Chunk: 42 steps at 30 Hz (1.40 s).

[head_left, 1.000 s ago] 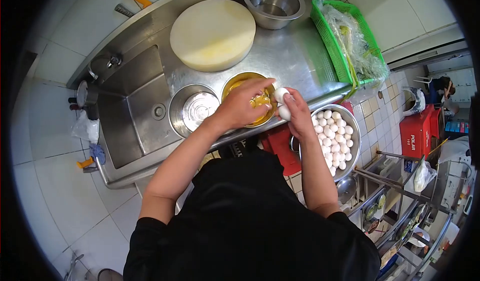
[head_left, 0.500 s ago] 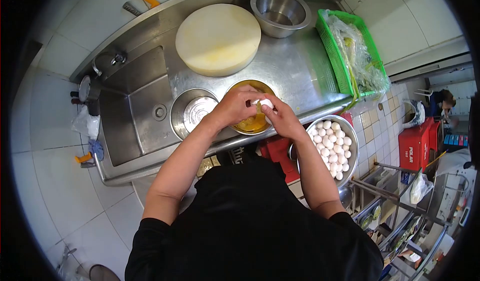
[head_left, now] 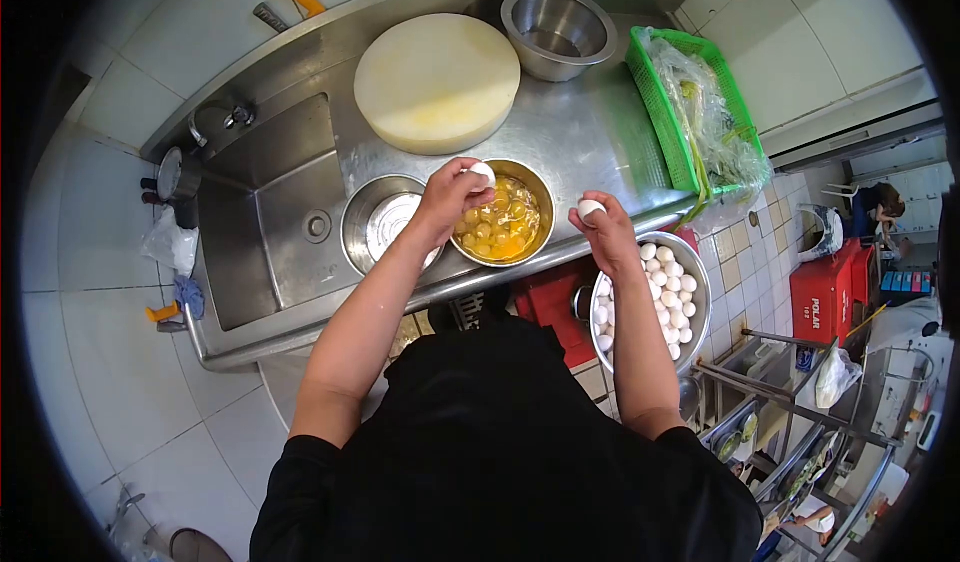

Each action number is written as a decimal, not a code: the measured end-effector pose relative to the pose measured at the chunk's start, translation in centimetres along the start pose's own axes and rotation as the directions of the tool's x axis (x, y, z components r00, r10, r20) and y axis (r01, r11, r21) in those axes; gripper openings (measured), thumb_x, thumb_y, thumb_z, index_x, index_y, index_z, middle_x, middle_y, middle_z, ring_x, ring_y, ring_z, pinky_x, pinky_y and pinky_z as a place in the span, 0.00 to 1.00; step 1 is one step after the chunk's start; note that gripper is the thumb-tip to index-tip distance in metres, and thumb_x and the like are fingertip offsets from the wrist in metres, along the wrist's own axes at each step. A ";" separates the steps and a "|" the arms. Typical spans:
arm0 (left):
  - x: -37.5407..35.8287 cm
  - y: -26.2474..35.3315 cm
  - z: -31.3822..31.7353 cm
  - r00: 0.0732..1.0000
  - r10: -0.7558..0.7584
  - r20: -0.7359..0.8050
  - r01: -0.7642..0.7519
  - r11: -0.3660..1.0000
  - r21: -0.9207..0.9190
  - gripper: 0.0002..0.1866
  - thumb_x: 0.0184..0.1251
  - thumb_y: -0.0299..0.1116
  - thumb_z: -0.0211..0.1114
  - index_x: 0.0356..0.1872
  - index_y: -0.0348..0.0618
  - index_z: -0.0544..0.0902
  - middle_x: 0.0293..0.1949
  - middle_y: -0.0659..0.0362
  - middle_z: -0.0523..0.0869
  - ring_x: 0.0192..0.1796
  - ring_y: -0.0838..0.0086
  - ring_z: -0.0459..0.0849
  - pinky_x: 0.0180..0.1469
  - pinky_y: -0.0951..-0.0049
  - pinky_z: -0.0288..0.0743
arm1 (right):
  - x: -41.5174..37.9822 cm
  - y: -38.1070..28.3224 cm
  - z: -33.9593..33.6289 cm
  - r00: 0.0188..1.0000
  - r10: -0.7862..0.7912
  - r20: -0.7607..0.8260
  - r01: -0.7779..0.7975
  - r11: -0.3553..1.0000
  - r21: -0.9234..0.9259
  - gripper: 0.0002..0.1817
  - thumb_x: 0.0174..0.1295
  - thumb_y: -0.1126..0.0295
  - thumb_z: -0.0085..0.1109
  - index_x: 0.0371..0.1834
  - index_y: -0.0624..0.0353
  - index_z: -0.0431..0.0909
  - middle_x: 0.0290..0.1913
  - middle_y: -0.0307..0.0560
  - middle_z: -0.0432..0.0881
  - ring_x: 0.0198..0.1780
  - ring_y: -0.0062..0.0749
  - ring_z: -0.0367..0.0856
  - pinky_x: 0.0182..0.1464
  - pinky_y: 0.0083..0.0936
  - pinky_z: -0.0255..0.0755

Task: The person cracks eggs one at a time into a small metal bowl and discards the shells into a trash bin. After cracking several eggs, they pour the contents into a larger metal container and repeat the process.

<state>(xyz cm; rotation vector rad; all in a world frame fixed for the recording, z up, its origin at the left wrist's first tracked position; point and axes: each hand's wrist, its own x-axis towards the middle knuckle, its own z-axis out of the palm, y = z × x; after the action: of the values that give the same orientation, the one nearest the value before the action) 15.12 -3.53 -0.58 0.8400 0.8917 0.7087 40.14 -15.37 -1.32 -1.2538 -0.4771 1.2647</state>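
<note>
My left hand [head_left: 450,202] is closed on a white eggshell [head_left: 482,175] over the left rim of a metal bowl [head_left: 549,202]. Many yellow yolks in clear egg white [head_left: 505,224] fill the bottom of that bowl. To its right, my right hand [head_left: 610,237] grips a white egg [head_left: 591,208] between thumb and fingers. Just below this hand, a wide metal basin [head_left: 707,312] holds several white eggs [head_left: 672,299], partly covered by my forearm. Left of the yolk bowl, near my left wrist, stands a metal pot [head_left: 352,224].
A thick round chopping block [head_left: 435,82] and a steel bowl [head_left: 560,37] stand at the back of the steel counter. A green basket [head_left: 690,152] with bagged greens sits right. The sink [head_left: 270,252] lies left. Another person [head_left: 878,207] is far right, beyond a red box [head_left: 820,292].
My hands, together on an egg over the bowl before, have parted. The left moved slightly left with a shell; the right moved right and holds an egg. The yolks now show.
</note>
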 end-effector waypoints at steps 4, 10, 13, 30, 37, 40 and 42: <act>0.3 -0.2 -1.7 0.992 -0.045 0.121 0.081 0.948 -0.307 0.14 0.66 0.33 0.53 0.47 0.36 0.76 0.48 0.48 0.82 0.48 0.62 0.83 0.58 0.63 0.80 | -1.3 0.0 -1.1 0.995 0.075 -0.069 -0.091 0.961 -0.260 0.19 0.65 0.72 0.61 0.58 0.62 0.72 0.46 0.46 0.78 0.49 0.33 0.81 0.53 0.27 0.77; -0.2 0.3 -0.5 0.985 -0.137 0.107 0.169 0.896 -0.411 0.15 0.57 0.33 0.52 0.43 0.37 0.76 0.42 0.46 0.82 0.43 0.58 0.83 0.53 0.56 0.82 | -2.6 5.2 -2.3 0.755 -0.559 0.345 0.481 0.114 -0.869 0.23 0.58 0.76 0.64 0.58 0.61 0.74 0.54 0.52 0.80 0.54 0.49 0.77 0.58 0.40 0.70; -0.4 -0.4 0.2 0.986 -0.115 0.118 0.150 0.918 -0.366 0.14 0.57 0.34 0.52 0.42 0.38 0.77 0.40 0.48 0.82 0.42 0.58 0.84 0.49 0.56 0.84 | -3.4 7.0 -3.0 0.867 -0.415 0.274 0.351 0.119 -0.929 0.24 0.57 0.76 0.63 0.59 0.59 0.75 0.57 0.54 0.79 0.55 0.56 0.74 0.61 0.44 0.66; -1.3 2.8 3.9 0.895 0.229 0.383 -0.428 0.682 0.593 0.19 0.54 0.31 0.72 0.50 0.42 0.85 0.44 0.58 0.87 0.42 0.77 0.84 0.47 0.73 0.78 | -1.4 2.2 7.6 0.974 -0.067 0.215 0.095 0.988 -0.125 0.21 0.79 0.53 0.34 0.60 0.56 0.68 0.40 0.40 0.77 0.33 0.20 0.74 0.36 0.20 0.71; -0.8 1.4 2.0 0.923 0.222 0.316 -0.377 0.693 0.615 0.18 0.51 0.32 0.70 0.47 0.40 0.87 0.37 0.58 0.89 0.40 0.78 0.84 0.46 0.75 0.77 | -0.8 2.1 7.3 0.926 -0.023 0.377 0.132 0.955 -0.267 0.21 0.79 0.54 0.35 0.61 0.58 0.67 0.38 0.38 0.74 0.32 0.16 0.70 0.36 0.17 0.69; -1.0 1.7 1.6 0.906 0.271 0.324 -0.421 0.641 0.642 0.18 0.52 0.31 0.68 0.47 0.40 0.86 0.39 0.56 0.89 0.41 0.76 0.85 0.47 0.74 0.78 | -1.1 0.9 7.6 0.913 -0.025 0.407 0.239 0.841 -0.485 0.21 0.78 0.57 0.36 0.62 0.61 0.66 0.44 0.47 0.77 0.39 0.29 0.77 0.44 0.25 0.73; -1.1 1.8 1.4 0.905 0.264 0.335 -0.425 0.604 0.674 0.18 0.52 0.30 0.67 0.47 0.40 0.86 0.41 0.55 0.89 0.42 0.73 0.86 0.48 0.72 0.78 | -0.8 1.0 7.9 0.866 -0.220 0.449 0.480 0.616 -0.625 0.21 0.78 0.58 0.37 0.62 0.62 0.65 0.47 0.54 0.77 0.46 0.40 0.78 0.50 0.31 0.72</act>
<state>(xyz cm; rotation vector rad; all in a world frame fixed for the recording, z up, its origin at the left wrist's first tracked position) 15.49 -3.98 1.89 1.8376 0.8306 0.5654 32.82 -12.86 0.71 -1.4776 -1.5305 0.9445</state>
